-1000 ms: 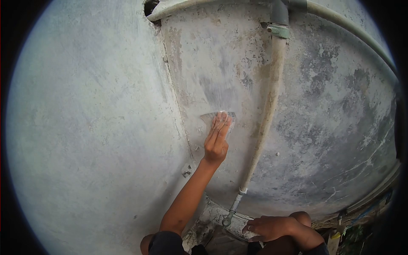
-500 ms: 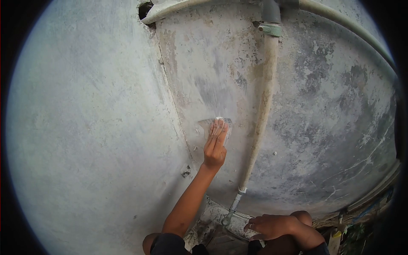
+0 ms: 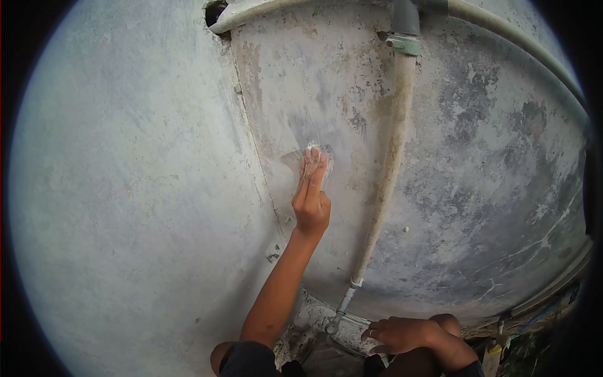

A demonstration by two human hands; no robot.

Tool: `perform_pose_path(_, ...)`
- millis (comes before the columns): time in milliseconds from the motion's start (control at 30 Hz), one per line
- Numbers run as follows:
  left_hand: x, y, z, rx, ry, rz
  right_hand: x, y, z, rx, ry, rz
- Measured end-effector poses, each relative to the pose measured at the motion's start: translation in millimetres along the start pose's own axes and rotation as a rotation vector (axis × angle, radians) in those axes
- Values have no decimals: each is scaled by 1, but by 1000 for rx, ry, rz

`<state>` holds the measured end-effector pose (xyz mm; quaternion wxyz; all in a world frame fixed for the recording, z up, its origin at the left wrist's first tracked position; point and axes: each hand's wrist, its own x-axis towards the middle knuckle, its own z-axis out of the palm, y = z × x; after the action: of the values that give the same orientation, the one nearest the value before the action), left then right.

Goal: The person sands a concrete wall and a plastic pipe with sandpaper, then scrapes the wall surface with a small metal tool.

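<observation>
My left hand (image 3: 311, 195) is up against the grey wall, back of the hand towards me and fingers stretched upward. Under those fingers a thin grey sheet (image 3: 293, 158) is pressed to the wall, its edges sticking out on both sides. White dust shows at the fingertips, and just above lies a darker rubbed patch (image 3: 308, 129). Down at the lower right my right hand (image 3: 402, 334) rests over my knee, fingers extended to the left, a ring on one of them, holding nothing.
An old pipe (image 3: 394, 144) runs down the wall right of my left hand, with a green clamp (image 3: 405, 44) near its top and a metal fitting (image 3: 342, 308) at its foot. A curved pipe (image 3: 502, 28) crosses above. The wall has a crack and a hole (image 3: 215, 12).
My left hand has slid up the wall and slightly left, carrying the thin grey sheet with it. My right hand has stayed in place.
</observation>
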<state>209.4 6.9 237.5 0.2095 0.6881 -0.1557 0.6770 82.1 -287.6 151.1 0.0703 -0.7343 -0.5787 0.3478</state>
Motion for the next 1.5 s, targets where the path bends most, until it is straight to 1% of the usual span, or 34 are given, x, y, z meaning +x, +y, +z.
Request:
perform_pose_path(67, -42, 16, -1, -36, -32, -67, 1, -1, -1, 7, 0, -1)
perform_pose_path(133, -53, 29, -3, -83, -63, -123, 0, -5, -6, 19, -32, 14)
perform_pose_path(167, -52, 24, -1, -73, -37, -108, 0, -5, -6, 17, -24, 5)
perform_pose_path(233, -15, 16, 2, -50, 13, -79, 1, -4, -4, 14, -9, -16)
perform_pose_path(300, 39, 1, -5, -3, 67, -70, 0, -6, -8, 12, 3, -20)
perform_pose_path(367, 79, -10, -15, 1, 101, -114, -1, -7, -10, 12, 2, -20)
perform_pose_path(400, 88, -12, -18, 3, 120, -136, -1, -6, -11, 10, -3, -17)
perform_pose_path(500, 48, -6, -15, 45, 101, -178, -1, -8, -15, 4, -32, 1)
perform_pose_path(567, -13, 1, -7, 29, 84, -259, -2, -9, -16, -11, -30, 14)
perform_pose_path(667, -45, 0, -2, 95, 92, -201, -3, -6, -7, -39, 13, 8)
perform_pose_path(767, -5, 3, -3, 107, 132, -223, -5, -5, -4, -33, 24, -21)
perform_pose_path(867, 33, -3, -7, 144, 153, -193, -3, -5, -7, -14, 4, -23)
perform_pose_path(967, 21, -7, -5, 124, 122, -191, -2, -5, -9, -20, 3, -12)
perform_pose_path(1067, -29, 9, 0, 139, 77, -213, -2, -8, -13, -8, -2, -6)
perform_pose_path(1167, -25, 5, 9, 154, 148, -176, -1, -6, -9, -7, 20, -6)
perform_pose_path(1233, 3, -1, 8, 150, 174, -139, 2, -2, -2, 9, 51, -39)
perform_pose_path(1333, 43, -6, 7, 149, 211, -128, 5, -5, -11, 29, -27, -20)
perform_pose_path(1367, 49, -7, 6, 149, 227, -131, 6, -4, -13, 12, -21, -14)
perform_pose_path(1467, 17, 3, 4, 123, 175, -208, 8, -5, -18, -24, -6, 5)
perform_pose_path(1500, -1, 7, 4, 136, 154, -201, 8, -6, -20, -28, -9, 7)
